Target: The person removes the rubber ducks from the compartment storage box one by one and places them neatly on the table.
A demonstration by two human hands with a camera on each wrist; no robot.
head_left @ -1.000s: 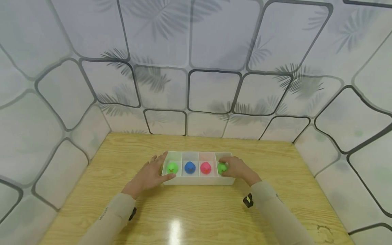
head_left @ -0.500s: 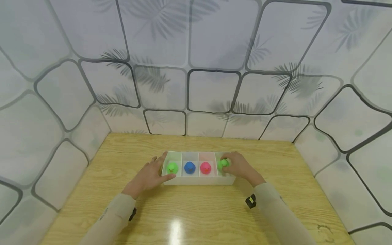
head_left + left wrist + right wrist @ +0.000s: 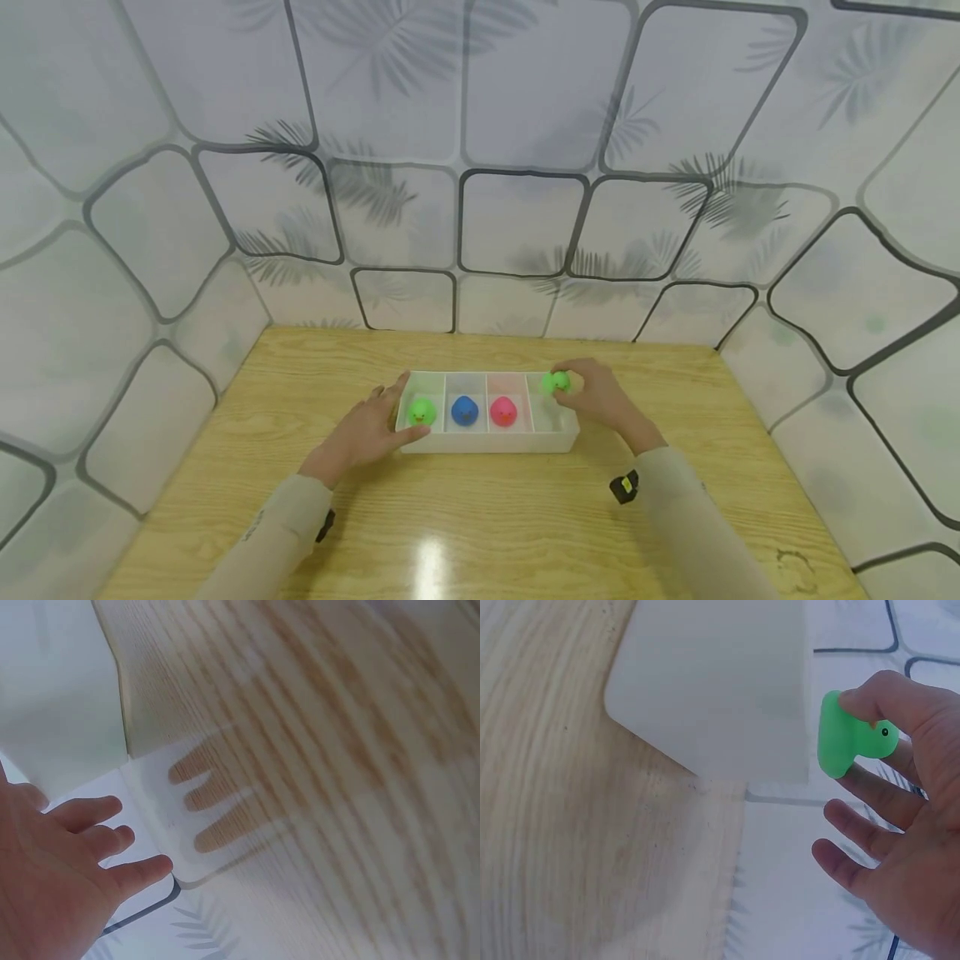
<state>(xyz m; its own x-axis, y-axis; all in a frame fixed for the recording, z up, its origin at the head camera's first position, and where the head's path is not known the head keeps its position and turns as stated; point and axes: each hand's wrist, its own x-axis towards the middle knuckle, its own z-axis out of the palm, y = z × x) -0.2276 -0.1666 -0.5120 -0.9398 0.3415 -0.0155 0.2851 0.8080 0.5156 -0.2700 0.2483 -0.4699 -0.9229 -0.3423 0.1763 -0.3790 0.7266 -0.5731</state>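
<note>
A white box (image 3: 487, 443) with several compartments in a row stands on the wooden table. In its left compartment sits a green rubber duck (image 3: 422, 411), then a blue one (image 3: 465, 410) and a pink one (image 3: 503, 411) in the two middle compartments. My right hand (image 3: 597, 395) pinches another green rubber duck (image 3: 845, 735) between thumb and fingers, above the box's right compartment; the right wrist view shows it clear of the rim. My left hand (image 3: 367, 427) rests at the box's left end, fingers spread and thumb along the front edge.
The wooden table (image 3: 480, 517) reaches back to a patterned wall (image 3: 517, 225) close behind the box. Similar panels rise at the left (image 3: 90, 300) and right (image 3: 877, 317) sides.
My right hand has lifted the green rubber duck up out of the right compartment, moving slightly back and to the right. My left hand and the box have stayed put.
</note>
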